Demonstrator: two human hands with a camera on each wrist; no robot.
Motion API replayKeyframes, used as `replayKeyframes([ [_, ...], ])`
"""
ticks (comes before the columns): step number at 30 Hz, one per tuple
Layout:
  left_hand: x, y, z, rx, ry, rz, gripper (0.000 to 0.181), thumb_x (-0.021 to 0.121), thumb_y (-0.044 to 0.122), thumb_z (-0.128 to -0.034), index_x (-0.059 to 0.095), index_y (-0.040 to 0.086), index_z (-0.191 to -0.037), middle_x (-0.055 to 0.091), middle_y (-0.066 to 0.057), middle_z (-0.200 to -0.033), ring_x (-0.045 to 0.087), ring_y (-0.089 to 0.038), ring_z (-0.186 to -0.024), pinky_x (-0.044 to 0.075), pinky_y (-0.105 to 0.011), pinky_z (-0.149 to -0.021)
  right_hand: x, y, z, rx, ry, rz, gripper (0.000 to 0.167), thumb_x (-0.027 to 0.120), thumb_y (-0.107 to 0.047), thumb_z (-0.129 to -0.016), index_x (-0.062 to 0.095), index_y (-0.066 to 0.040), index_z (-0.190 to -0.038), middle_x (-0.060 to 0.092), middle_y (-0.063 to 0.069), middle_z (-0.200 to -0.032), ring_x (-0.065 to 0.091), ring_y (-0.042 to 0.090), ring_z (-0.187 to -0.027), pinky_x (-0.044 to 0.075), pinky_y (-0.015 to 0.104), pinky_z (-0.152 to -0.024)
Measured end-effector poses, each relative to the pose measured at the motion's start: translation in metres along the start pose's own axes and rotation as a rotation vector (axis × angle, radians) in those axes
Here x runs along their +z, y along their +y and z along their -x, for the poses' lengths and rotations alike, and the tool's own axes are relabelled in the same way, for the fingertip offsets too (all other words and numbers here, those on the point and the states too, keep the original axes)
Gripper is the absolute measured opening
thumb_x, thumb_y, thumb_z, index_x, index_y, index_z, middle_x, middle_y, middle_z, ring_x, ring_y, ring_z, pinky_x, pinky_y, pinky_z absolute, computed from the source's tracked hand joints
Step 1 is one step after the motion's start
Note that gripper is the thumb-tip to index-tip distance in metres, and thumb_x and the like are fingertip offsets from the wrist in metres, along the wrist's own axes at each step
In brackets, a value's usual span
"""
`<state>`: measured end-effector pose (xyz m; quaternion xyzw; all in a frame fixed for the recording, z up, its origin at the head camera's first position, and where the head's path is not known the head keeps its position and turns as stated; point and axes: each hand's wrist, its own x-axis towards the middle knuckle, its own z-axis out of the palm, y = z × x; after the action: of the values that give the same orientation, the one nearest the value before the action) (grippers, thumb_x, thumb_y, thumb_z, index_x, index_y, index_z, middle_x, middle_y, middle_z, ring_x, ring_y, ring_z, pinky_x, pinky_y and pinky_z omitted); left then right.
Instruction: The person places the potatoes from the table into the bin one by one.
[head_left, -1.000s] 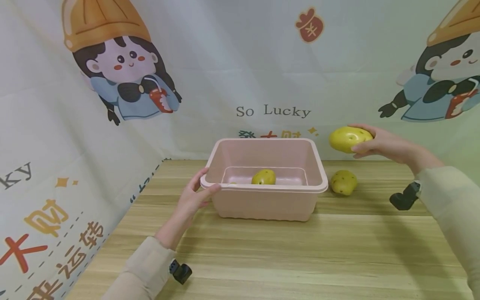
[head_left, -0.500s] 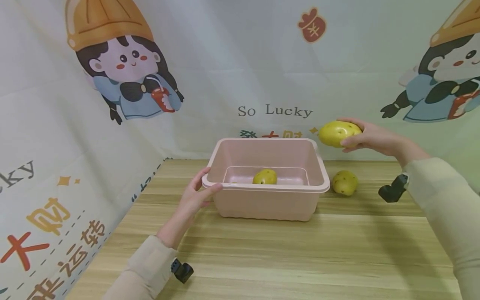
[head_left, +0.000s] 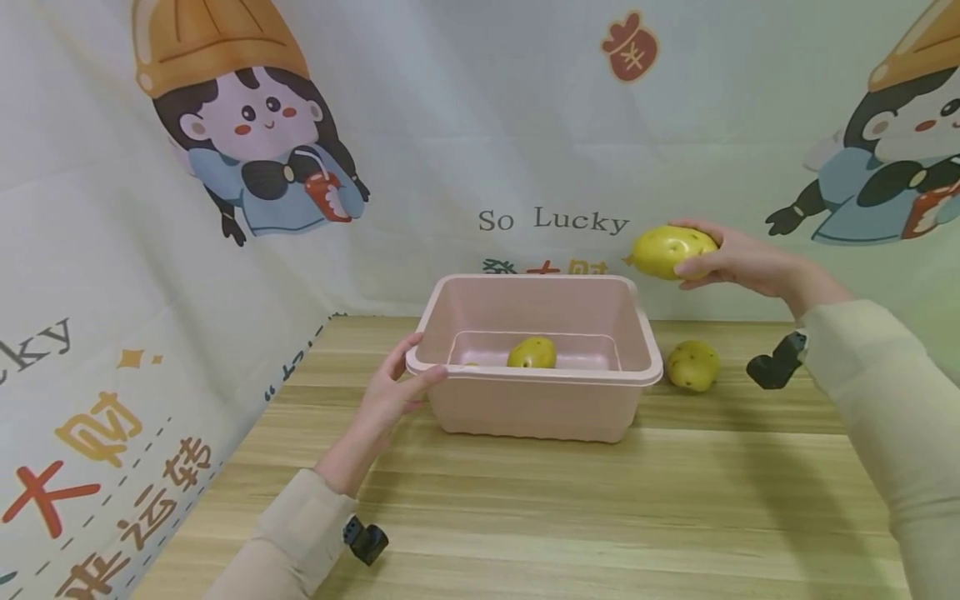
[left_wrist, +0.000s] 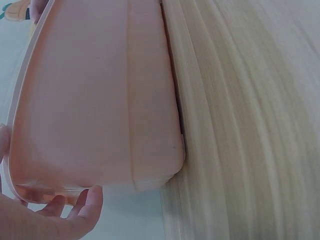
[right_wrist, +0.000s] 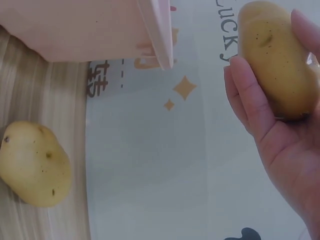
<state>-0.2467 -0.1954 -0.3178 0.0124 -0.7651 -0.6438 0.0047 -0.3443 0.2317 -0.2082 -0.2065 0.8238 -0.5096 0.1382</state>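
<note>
Visibly two hands (head_left: pixel 386 393) (head_left: pixel 742 260), one bin (head_left: pixel 532 408), at least three potatoes (head_left: pixel 662 252) (head_left: pixel 532 353) (head_left: pixel 693 367), one gripped.

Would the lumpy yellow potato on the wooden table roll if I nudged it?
That lumpy, oval yellow potato would likely roll, given its rounded sides, though its uneven shape suggests a wobbly path. The rectangular pink plastic bin alongside might stop it one way.

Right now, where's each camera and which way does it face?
Head: on the head, facing forward-down at the pink bin; left hand, right hand, sleeves show.
Left wrist: on that wrist, facing the bin's near wall and tabletop; left hand shows, maybe a right-hand sliver.
Right wrist: on that wrist, facing the held potato; right hand shows.
Head, right wrist share: held potato, loose potato.
</note>
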Motion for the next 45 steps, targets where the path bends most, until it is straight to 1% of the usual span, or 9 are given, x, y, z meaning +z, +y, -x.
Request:
replayKeyframes([
  [5, 0.001, -0.001, 0.000, -0.005, 0.002, 0.006, 0.068, 0.066, 0.020, -0.0830, 0.031, 0.021, -0.142, 0.037, -0.010, -0.142, 0.046, -0.023, -0.109, 0.044, -0.035, -0.081, 0.002, -0.003, -0.004, -0.001, -0.002, -0.002, 0.073, 0.056, -0.007, -0.087, 0.012, -0.012, -0.145, 0.037, 0.010, -0.122, 0.053, 0.012, -0.097, 0.050, 0.032, -0.085],
  [8, 0.001, -0.001, 0.000, -0.006, 0.003, 0.009, 0.069, 0.066, 0.019, -0.0829, 0.031, 0.021, -0.142, 0.037, -0.010, -0.141, 0.045, -0.023, -0.109, 0.044, -0.038, -0.083, 0.004, -0.006, -0.007, -0.006, -0.008, -0.003, 0.073, 0.056, -0.007, -0.087, 0.013, -0.011, -0.145, 0.037, 0.010, -0.122, 0.053, 0.012, -0.098, 0.050, 0.032, -0.084],
  [15, 0.000, -0.002, -0.001, 0.002, 0.002, 0.008, 0.069, 0.066, 0.020, -0.0833, 0.031, 0.021, -0.142, 0.035, -0.009, -0.143, 0.044, -0.024, -0.112, 0.045, -0.039, -0.083, 0.010, -0.013, -0.016, -0.009, -0.027, -0.009, 0.073, 0.057, -0.009, -0.087, 0.013, -0.013, -0.146, 0.038, 0.009, -0.123, 0.053, 0.013, -0.099, 0.050, 0.030, -0.084],
  [25, 0.000, -0.003, -0.002, 0.006, -0.002, 0.012, 0.069, 0.065, 0.020, -0.0837, 0.030, 0.020, -0.142, 0.035, -0.010, -0.143, 0.043, -0.025, -0.115, 0.043, -0.046, -0.088, 0.022, -0.021, -0.032, -0.034, -0.065, -0.042, 0.072, 0.057, -0.007, -0.086, 0.016, -0.014, -0.145, 0.038, 0.010, -0.124, 0.052, 0.015, -0.101, 0.049, 0.035, -0.087],
  [31, 0.000, -0.003, -0.002, -0.001, 0.004, 0.012, 0.069, 0.066, 0.020, -0.0832, 0.031, 0.022, -0.142, 0.035, -0.009, -0.144, 0.043, -0.025, -0.115, 0.043, -0.047, -0.089, 0.031, -0.023, -0.043, -0.038, -0.062, -0.054, 0.071, 0.057, -0.007, -0.086, 0.019, -0.015, -0.145, 0.039, 0.009, -0.123, 0.050, 0.015, -0.101, 0.049, 0.037, -0.087],
  [37, -0.001, -0.004, -0.002, -0.005, 0.010, 0.006, 0.069, 0.067, 0.021, -0.0826, 0.031, 0.022, -0.142, 0.035, -0.008, -0.143, 0.043, -0.025, -0.115, 0.043, -0.047, -0.088, 0.041, -0.024, -0.054, -0.032, -0.077, -0.041, 0.075, 0.058, -0.008, -0.085, 0.016, -0.016, -0.146, 0.037, 0.010, -0.126, 0.049, 0.017, -0.101, 0.046, 0.042, -0.091],
  [45, -0.001, -0.004, -0.002, -0.008, 0.003, 0.012, 0.070, 0.067, 0.022, -0.0825, 0.031, 0.023, -0.142, 0.034, -0.008, -0.145, 0.042, -0.026, -0.118, 0.042, -0.048, -0.090, 0.053, -0.027, -0.064, -0.030, -0.092, -0.046, 0.073, 0.058, -0.008, -0.085, 0.018, -0.017, -0.145, 0.036, 0.011, -0.126, 0.047, 0.018, -0.102, 0.047, 0.040, -0.089],
])
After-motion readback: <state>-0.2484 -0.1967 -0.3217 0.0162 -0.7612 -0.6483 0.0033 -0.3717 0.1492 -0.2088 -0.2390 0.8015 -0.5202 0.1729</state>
